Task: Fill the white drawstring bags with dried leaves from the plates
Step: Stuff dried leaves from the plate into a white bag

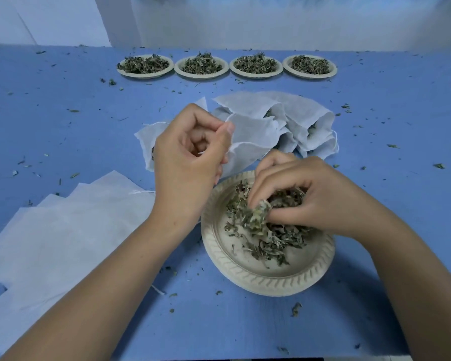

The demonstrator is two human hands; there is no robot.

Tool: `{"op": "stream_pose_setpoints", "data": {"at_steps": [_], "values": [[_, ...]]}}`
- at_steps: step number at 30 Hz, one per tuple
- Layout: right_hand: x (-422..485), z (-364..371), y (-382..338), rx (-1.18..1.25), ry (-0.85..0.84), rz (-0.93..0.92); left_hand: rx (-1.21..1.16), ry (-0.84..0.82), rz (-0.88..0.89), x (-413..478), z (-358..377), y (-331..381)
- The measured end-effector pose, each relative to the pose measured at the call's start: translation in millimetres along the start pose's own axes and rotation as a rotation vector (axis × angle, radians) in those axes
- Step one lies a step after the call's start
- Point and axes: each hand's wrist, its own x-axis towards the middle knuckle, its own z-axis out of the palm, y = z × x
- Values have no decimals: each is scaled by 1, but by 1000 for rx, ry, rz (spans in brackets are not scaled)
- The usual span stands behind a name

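Dried leaves [259, 217] are clutched in the curled fingers of the right hand [305, 196], low over the near plate [258, 280]. Just behind it, a white drawstring bag [250, 136] is pinched at its edge by the left hand [190, 157].

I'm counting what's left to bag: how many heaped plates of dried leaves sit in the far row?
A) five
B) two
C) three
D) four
D: four plates, each heaped with dried leaves, stand side by side in the far row.
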Motion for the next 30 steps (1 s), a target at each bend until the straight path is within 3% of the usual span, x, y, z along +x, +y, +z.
{"op": "stream_pose_setpoints", "data": {"at_steps": [8, 11, 15, 20, 24, 27, 30], "values": [[3, -4, 0, 429, 376, -169, 105, -132, -33, -1, 3, -9], [5, -2, -1, 443, 587, -192, 109, -180, -18, -4, 5, -10], [6, 3, 3, 263, 715, -110, 97, -205, -14, -6, 6, -10], [6, 12, 10, -277, 662, -23, 58, -217, 3, -8, 7, -8], [5, 6, 8, -341, 597, -35, 50, -209, 1, -9, 7, -8], [1, 1, 3, -327, 678, -98, 45, -182, -4, -8, 6, -6], [4, 8, 1, -476, 694, -140, 25, -202, 5, -10, 7, -3]]}}
